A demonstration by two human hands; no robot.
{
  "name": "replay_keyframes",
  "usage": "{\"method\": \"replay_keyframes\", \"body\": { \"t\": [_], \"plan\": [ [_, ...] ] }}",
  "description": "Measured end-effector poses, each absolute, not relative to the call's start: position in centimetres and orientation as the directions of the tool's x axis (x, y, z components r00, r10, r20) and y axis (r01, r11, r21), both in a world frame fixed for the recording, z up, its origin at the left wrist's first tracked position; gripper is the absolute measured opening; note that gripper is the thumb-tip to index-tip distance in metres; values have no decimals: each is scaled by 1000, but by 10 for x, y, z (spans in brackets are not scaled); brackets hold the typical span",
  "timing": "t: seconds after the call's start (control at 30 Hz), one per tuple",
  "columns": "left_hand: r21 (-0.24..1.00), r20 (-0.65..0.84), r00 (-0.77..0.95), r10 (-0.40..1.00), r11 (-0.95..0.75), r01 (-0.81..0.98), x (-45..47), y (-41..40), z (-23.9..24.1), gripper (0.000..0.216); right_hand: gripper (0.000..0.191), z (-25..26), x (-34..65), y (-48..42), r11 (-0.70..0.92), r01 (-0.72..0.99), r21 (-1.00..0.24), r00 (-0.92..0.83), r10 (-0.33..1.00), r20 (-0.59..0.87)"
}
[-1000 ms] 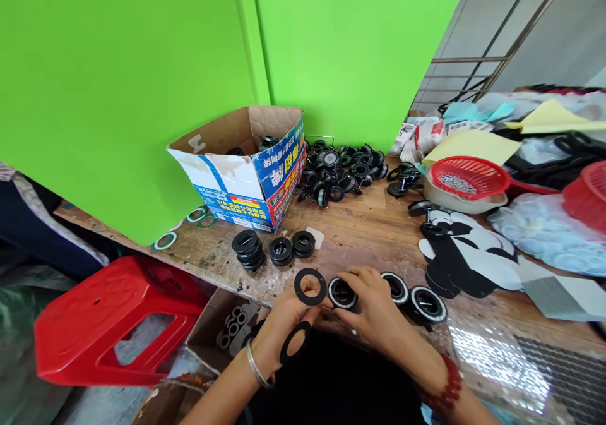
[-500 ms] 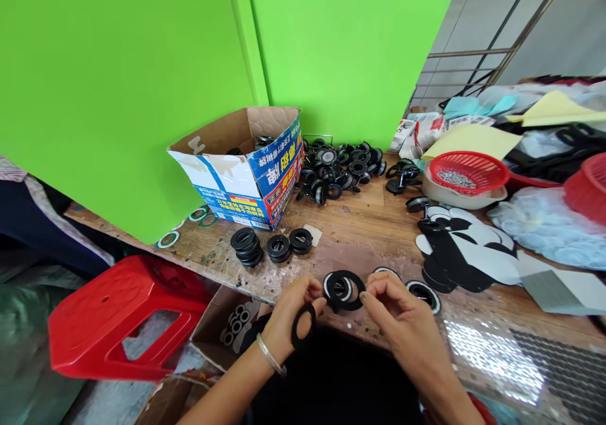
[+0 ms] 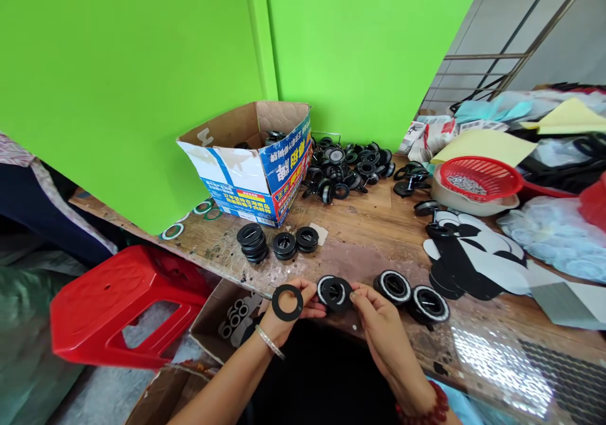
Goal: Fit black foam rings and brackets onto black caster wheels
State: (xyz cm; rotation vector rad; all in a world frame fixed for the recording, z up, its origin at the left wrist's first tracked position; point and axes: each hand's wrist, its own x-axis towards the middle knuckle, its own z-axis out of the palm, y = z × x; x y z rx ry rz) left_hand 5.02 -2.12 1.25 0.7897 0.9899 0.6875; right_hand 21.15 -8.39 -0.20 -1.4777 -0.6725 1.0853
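Grip: right hand (image 3: 379, 324) pinched the newly ring-covered disc (image 3: 334, 291); left hand (image 3: 277, 323) clamped a spare ring (image 3: 276, 304), raised since, lower centre.

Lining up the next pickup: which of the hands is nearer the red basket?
Right. The right hand pinches a black disc, below-left of the red basket; the left hand, holding a flat ring, is further left.

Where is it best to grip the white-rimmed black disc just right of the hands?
Probably by its outer rim, from above and the near side: the white-rimmed disc lies flat on the table, rim free there, while a neighbour disc crowds its right.
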Motion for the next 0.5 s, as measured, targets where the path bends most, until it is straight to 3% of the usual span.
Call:
{"method": "replay_keyframes", "body": {
  "t": [0.33,0.5],
  "plan": [
    [784,-472,416,777,586,-204,45,-23,12,47,31,-18,216,-75,-190,1,-982,429,887,-171],
    [783,-478,416,774,590,-198,46,-22,12,47,32,-13,213,-72,-222,-52,-974,445,868,-221]
  ]
}}
